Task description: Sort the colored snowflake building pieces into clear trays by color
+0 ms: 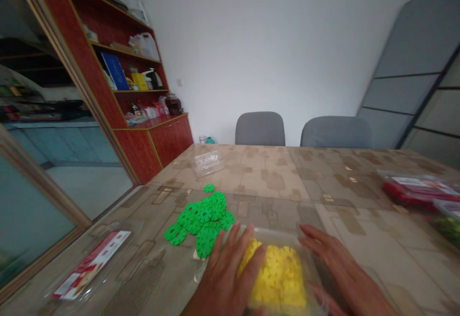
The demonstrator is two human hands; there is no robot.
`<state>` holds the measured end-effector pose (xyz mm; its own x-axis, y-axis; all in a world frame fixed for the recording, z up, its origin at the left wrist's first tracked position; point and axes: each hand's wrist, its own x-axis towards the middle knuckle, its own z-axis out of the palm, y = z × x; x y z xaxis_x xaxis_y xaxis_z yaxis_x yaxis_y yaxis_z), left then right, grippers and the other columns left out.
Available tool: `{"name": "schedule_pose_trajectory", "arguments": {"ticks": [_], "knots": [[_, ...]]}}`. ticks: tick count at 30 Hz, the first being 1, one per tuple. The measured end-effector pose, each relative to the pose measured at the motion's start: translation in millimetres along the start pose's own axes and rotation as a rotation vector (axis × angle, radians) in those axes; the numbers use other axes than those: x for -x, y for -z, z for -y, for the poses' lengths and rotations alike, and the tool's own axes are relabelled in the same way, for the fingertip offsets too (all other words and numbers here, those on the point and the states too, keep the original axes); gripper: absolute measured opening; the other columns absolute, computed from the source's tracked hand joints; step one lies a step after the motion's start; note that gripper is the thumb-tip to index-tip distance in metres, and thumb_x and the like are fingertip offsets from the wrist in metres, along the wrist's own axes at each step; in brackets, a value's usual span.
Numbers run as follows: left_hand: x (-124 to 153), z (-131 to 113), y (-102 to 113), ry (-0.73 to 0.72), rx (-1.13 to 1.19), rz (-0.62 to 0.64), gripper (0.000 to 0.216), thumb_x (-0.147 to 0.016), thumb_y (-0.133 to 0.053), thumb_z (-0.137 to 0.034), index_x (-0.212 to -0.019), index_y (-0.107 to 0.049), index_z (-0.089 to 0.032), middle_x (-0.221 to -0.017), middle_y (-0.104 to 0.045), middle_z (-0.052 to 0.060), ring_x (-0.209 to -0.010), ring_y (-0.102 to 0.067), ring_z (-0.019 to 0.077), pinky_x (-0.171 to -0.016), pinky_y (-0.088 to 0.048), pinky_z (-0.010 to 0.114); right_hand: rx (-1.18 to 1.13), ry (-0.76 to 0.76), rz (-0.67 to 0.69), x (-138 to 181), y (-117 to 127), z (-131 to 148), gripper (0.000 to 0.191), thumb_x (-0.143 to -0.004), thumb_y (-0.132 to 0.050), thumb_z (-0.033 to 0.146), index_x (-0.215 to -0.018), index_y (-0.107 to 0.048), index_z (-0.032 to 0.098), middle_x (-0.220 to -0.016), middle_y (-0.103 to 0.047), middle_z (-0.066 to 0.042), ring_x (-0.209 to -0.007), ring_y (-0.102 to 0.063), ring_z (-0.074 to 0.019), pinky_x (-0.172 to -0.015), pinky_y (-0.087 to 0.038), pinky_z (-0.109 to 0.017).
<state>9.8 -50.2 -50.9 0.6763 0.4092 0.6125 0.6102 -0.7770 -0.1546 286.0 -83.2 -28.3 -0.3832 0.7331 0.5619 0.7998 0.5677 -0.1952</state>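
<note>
Two bare hands are working at the near edge of the table (323, 177), and both are pressing on a clear plastic box (278, 237) packed with yellow pieces (278, 273). The left hand (226, 277) is lying flat over the box's left side, fingers spread and pointing away from the person, the index finger crossing onto the yellow heap; it is clasping nothing, just resting open on top. The right hand (341, 268) is sitting along the box's right side, fingers straight and close together, touching the clear rim rather than closing round it. The box itself is sitting right in front of the person, between the two hands. Just beside the left fingertips, a loose pile of green pieces (201, 217) is spreading across the tabletop, touching or nearly touching the box's far left corner, with one stray green disc lying a little beyond the heap. Further back, an empty clear container (207, 161) is standing well apart. At the near left, a flat clear pack with a red and white label (91, 263) is lying on the table. Over on the right edge, more packs holding red pieces (417, 189) are crowding in, blurred. Two grey chairs (260, 128) are facing in from the far side, and a red shelf unit (118, 66) is standing on the left.
</note>
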Motion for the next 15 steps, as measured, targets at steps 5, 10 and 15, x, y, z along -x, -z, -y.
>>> {"name": "schedule_pose_trajectory", "arguments": {"ticks": [5,10,15], "knots": [[13,7,6,0.064,0.039,0.167,0.076,-0.081,-0.066,-0.036,-0.144,-0.035,-0.005,-0.145,-0.043,0.029,-0.132,-0.047,0.035,-0.094,-0.054,0.04,-0.132,-0.003,0.104,6,-19,-22,0.053,-0.089,-0.058,0.023,-0.141,-0.045,0.023,-0.137,-0.06,-0.012,-0.118,-0.062,-0.0239,-0.093,-0.055,-0.034],[18,1,-11,0.068,0.058,0.023,0.064,-0.082,-0.046,-0.018,-0.144,-0.035,-0.006,-0.151,-0.036,0.024,-0.14,-0.035,0.0309,-0.1,-0.05,0.041,-0.367,-0.138,0.029,-17,-24,-12,0.03,-0.091,-0.049,0.017,-0.118,-0.062,0.022,-0.112,-0.071,-0.01,-0.101,-0.069,-0.0232,-0.082,-0.059,-0.033],[19,1,-17,-0.003,0.025,-0.069,0.05,-0.087,-0.031,-0.01,-0.134,-0.047,-0.005,-0.144,-0.045,0.022,-0.141,-0.033,0.0264,-0.102,-0.048,0.037,-0.504,-0.262,0.005,-36,-19,0,0.021,-0.093,-0.044,0.02,-0.089,-0.064,0.02,-0.084,-0.071,-0.005,-0.076,-0.069,-0.0185,-0.065,-0.057,-0.027]]}}
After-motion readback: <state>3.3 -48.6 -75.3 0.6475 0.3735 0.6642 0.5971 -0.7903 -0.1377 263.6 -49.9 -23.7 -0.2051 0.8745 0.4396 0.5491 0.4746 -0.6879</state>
